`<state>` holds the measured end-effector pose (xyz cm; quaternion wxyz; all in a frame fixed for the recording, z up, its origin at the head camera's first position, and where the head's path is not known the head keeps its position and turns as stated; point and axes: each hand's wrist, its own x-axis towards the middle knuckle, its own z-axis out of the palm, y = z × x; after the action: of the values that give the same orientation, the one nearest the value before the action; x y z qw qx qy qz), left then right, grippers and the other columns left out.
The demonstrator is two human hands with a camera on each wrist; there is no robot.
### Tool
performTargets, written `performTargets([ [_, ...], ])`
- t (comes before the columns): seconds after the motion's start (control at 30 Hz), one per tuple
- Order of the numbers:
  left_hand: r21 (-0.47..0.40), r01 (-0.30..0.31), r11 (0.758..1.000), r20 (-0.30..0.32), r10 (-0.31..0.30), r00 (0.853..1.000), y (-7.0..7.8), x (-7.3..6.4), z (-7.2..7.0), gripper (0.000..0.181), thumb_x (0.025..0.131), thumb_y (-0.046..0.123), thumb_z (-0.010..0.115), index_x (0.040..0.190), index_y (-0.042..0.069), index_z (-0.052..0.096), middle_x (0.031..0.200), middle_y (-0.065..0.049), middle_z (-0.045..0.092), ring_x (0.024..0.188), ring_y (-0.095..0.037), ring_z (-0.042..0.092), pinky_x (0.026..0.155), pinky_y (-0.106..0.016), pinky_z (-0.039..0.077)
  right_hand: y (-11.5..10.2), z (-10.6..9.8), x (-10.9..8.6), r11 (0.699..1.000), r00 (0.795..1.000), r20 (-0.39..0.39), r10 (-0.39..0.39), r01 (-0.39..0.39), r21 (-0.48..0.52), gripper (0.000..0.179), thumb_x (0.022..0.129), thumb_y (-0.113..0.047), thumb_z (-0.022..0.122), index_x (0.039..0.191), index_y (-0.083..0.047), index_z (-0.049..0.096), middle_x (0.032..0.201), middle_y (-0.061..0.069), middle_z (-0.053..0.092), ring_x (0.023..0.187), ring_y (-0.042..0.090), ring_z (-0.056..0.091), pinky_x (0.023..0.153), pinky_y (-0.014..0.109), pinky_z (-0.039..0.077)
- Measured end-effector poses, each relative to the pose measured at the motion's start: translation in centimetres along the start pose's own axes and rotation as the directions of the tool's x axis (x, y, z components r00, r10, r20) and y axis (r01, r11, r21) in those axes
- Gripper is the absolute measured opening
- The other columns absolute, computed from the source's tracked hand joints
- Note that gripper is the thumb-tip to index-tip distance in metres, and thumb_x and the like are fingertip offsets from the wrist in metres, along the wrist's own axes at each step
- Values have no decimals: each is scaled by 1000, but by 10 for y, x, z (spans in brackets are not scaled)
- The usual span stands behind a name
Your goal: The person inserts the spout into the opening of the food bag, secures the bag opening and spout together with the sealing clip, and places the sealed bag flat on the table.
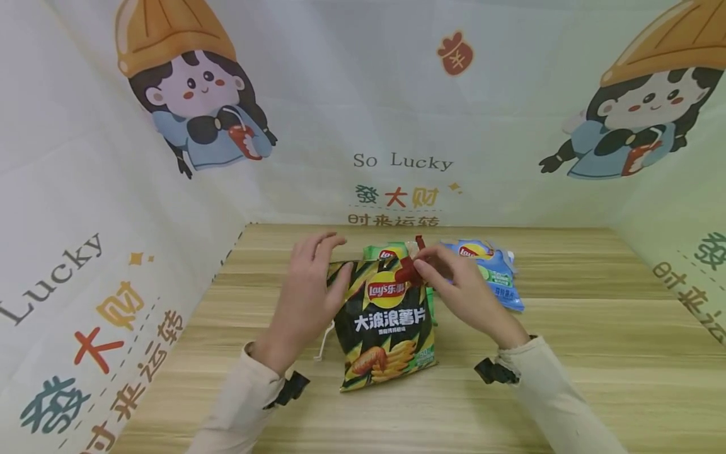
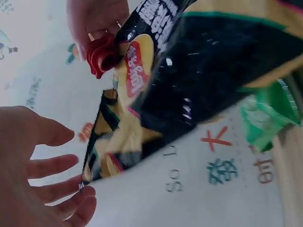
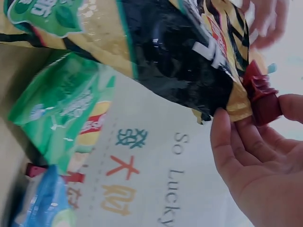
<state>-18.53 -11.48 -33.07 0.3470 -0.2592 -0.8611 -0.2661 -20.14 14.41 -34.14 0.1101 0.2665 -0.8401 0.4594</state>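
A black and gold Lay's potato chip bag (image 1: 386, 328) stands tilted above the table between the two hands. At its upper right corner is a red bag clip (image 3: 265, 101) with a round, spout-like part that shows in the left wrist view. My right hand (image 1: 467, 296) pinches the clip and that corner, thumb against the red plastic and fingers behind the bag. Beside the bag's upper left corner, my left hand (image 1: 309, 296) has its fingers spread and relaxed. In the left wrist view, its fingertips (image 2: 80, 189) are right at the bag's corner.
Behind the black bag, a green Lay's bag (image 3: 66, 109) is partly hidden. To its right lies a blue Lay's bag (image 1: 501, 277), with a red plastic piece (image 1: 420, 243) between them. A white cord (image 1: 323, 343) hangs left of the black bag. Printed cloth walls (image 1: 317, 113) enclose the wooden table (image 1: 238, 391).
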Motion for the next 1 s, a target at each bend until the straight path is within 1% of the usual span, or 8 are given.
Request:
performTargets([
  [0.07, 50, -38, 998, 23, 37, 999, 12, 5, 2, 32, 96, 15, 65, 124, 0, 61, 129, -13, 58, 122, -29, 51, 105, -44, 41, -5, 1, -1, 999, 1000, 11, -26, 27, -19, 25, 105, -30, 53, 117, -10, 62, 106, 3, 69, 95, 15, 69, 81, 36, 57],
  [0.13, 129, -85, 988, 82, 75, 994, 23, 8, 4, 31, 96, 17, 64, 123, 0, 63, 126, -13, 62, 119, -29, 54, 105, -46, 39, -10, 1, -2, 998, 999, 21, -44, 45, -31, 24, 104, -27, 53, 118, -9, 62, 104, 3, 70, 95, 15, 69, 83, 37, 57],
  [0.27, 283, -174, 943, 197, 120, 973, 40, 11, 9, 31, 97, 19, 63, 121, 2, 66, 115, -11, 69, 108, -28, 61, 103, -47, 39, -18, 0, -6, 996, 997, 42, -69, 71, -59, 24, 104, -26, 54, 119, -8, 62, 101, 1, 71, 91, 13, 69, 81, 37, 56],
  [0.37, 317, -190, 929, 214, 125, 969, 46, 13, 13, 21, 95, 15, 63, 112, 3, 69, 104, -9, 72, 98, -26, 64, 100, -44, 41, -23, 0, -7, 995, 995, 58, -76, 79, -64, 24, 104, -27, 54, 119, -10, 62, 103, -1, 70, 92, 12, 69, 81, 35, 56],
  [0.53, 255, -177, 951, 215, 123, 969, 45, 17, 15, 7, 95, 7, 63, 95, 7, 70, 87, -3, 73, 82, -20, 68, 89, -41, 46, -27, -4, -11, 996, 994, 69, -84, 86, -38, 22, 105, -25, 53, 120, -11, 61, 108, 0, 69, 96, 12, 69, 82, 32, 57],
  [0.7, 132, -157, 979, 205, 128, 970, 41, 19, 9, 9, 96, 8, 63, 98, 10, 72, 88, 1, 74, 82, -15, 68, 88, -40, 46, -29, -14, -14, 986, 990, -42, -132, 127, -108, 23, 104, -21, 54, 121, -10, 63, 109, -1, 68, 98, 11, 64, 80, 32, 56],
  [0.8, 82, -175, 981, 190, 157, 969, 39, 21, 4, 9, 95, 8, 65, 99, 10, 73, 91, 1, 74, 83, -15, 69, 88, -40, 46, -29, -20, -13, 975, 979, -105, -174, 157, -156, 23, 102, -18, 57, 122, -9, 64, 108, -2, 68, 100, 11, 61, 81, 30, 54],
  [1.0, 35, -190, 981, 174, 182, 968, 34, 21, -2, 10, 95, 9, 67, 101, 9, 75, 94, 0, 75, 86, -14, 69, 88, -39, 44, -26, -25, -12, 953, 964, -87, -250, 229, -199, 23, 96, -9, 65, 120, -7, 66, 106, -4, 69, 96, 10, 62, 77, 26, 54],
])
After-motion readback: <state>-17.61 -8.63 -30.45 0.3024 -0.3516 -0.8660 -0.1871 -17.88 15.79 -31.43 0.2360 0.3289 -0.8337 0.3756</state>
